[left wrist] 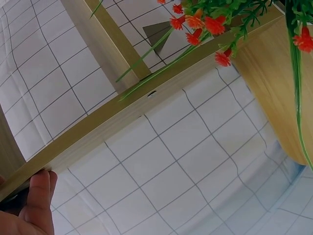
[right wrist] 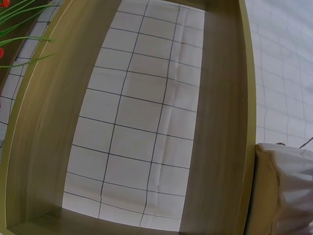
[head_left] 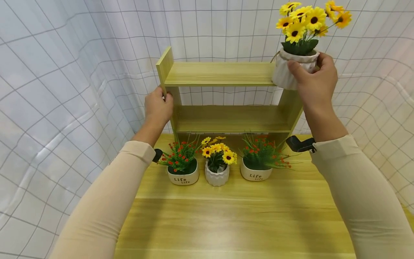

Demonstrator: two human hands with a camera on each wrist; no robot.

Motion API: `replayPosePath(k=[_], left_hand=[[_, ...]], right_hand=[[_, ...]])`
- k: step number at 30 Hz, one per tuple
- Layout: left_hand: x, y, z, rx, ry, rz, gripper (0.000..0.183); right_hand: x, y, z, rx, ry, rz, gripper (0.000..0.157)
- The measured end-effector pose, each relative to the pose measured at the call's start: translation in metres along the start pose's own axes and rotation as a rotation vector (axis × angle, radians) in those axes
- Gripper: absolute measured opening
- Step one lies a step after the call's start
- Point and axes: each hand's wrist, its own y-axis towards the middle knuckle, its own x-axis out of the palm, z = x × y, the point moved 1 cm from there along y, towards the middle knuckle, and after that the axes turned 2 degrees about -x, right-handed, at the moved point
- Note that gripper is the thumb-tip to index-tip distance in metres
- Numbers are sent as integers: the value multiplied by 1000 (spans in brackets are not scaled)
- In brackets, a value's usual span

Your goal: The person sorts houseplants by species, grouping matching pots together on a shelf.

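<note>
My right hand [head_left: 318, 84] grips a white ruffled flowerpot [head_left: 283, 72] of yellow sunflowers [head_left: 300, 23] at the right end of the top board. In the right wrist view the pot [right wrist: 296, 191] shows its tan underside beside the board's front edge; whether it touches the board I cannot tell. At the other side, my left hand [head_left: 158, 108] holds the left side panel of the light wooden shelf [head_left: 223, 73], just below the top board. In the left wrist view, fingers [left wrist: 39, 198] lie against that panel. The shelf's right top end is hidden behind the pot.
Before the shelf, on the wooden table [head_left: 233, 223], stand a left "Life" planter [head_left: 183, 178] with red flowers, a small white pot [head_left: 216, 178] of sunflowers and a right "Life" planter [head_left: 255, 174]. A white grid-patterned curtain [head_left: 129, 43] surrounds the table.
</note>
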Motion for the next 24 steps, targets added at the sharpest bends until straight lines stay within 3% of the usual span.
replayPosePath(k=[10, 17, 24], left_hand=[[-1, 1, 0, 6, 5, 2, 29], [-1, 1, 0, 19, 23, 9, 28], [0, 0, 0, 33, 15, 21, 28]], right_hand=[[14, 15, 5, -22, -265, -11, 73], [26, 21, 11, -51, -335, 20, 75], [33, 25, 13, -18, -361, 33, 76]])
